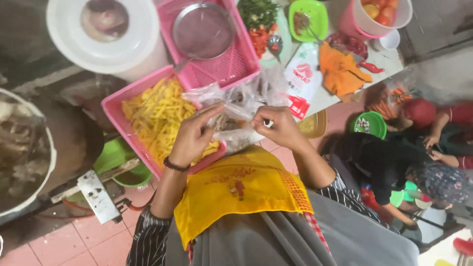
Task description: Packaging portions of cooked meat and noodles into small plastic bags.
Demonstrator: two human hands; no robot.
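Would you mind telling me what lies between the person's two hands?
In the head view, a clear plastic bag with some food inside fills the stretch between the left hand and the right hand; both hands pinch it.

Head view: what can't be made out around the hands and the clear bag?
- Clear plastic bag: contents blurred; left hand and right hand cover parts of it.
- Pink tray of yellow strips: near end hidden by the left hand.
- Large pot: cut by the left edge, contents murky.
- Green bowl: contents too small to tell.
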